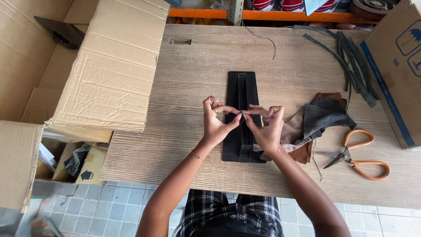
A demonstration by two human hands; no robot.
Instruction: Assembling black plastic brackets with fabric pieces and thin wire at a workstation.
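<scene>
My left hand (215,123) and my right hand (266,127) meet fingertip to fingertip over a long black plastic block (241,94) that lies flat on the wooden table (184,87). Both pinch one small dark piece (240,113) between thumb and forefinger; it is too small to tell what it is. A heap of brown, tan and grey fabric scraps (316,120) lies just right of my right hand, partly under its wrist.
Orange-handled scissors (357,153) lie at the right. Dark fabric strips (348,59) trail across the far right corner beside a cardboard box (397,66). A large open cardboard box (109,66) overlaps the table's left edge. Tiled floor shows below.
</scene>
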